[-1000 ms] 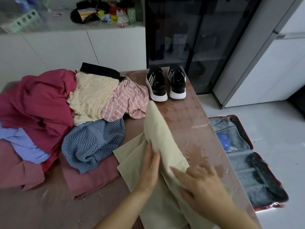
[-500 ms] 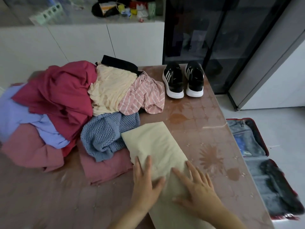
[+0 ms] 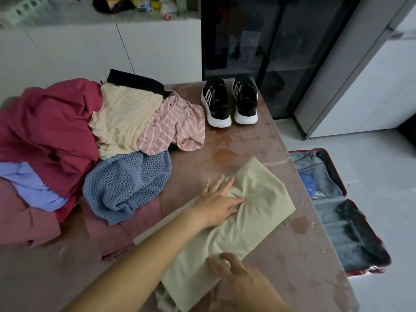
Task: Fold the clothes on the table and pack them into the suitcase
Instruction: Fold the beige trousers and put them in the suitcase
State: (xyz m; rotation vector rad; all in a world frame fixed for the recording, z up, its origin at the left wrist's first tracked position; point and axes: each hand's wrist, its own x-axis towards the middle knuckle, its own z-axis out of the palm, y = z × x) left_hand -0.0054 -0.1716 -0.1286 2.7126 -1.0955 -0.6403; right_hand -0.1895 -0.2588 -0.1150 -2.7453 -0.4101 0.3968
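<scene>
A beige garment [image 3: 254,212] lies folded in a long strip on the brown table [image 3: 304,255]. My left hand [image 3: 217,202] lies flat on its far half, fingers straight and spread, pressing the cloth down. My right hand [image 3: 234,270] is at the near part of the strip, fingertips curled onto a fold of the fabric. A pile of unfolded clothes covers the table's left side: dark red [image 3: 49,122], cream [image 3: 123,122], pink striped [image 3: 173,129], blue knit [image 3: 128,183], lilac [image 3: 29,183]. The open red suitcase [image 3: 337,212] lies on the floor to the right.
A pair of black sneakers [image 3: 229,102] stands at the table's far edge. Behind it is a dark glass cabinet [image 3: 258,41]. A white counter [image 3: 101,16] with clutter runs along the back left. A dusty pink garment [image 3: 117,235] lies under the blue knit.
My left hand has slid farther away along the beige garment, and my right hand has drawn back toward me. The strip now points more to the right.
</scene>
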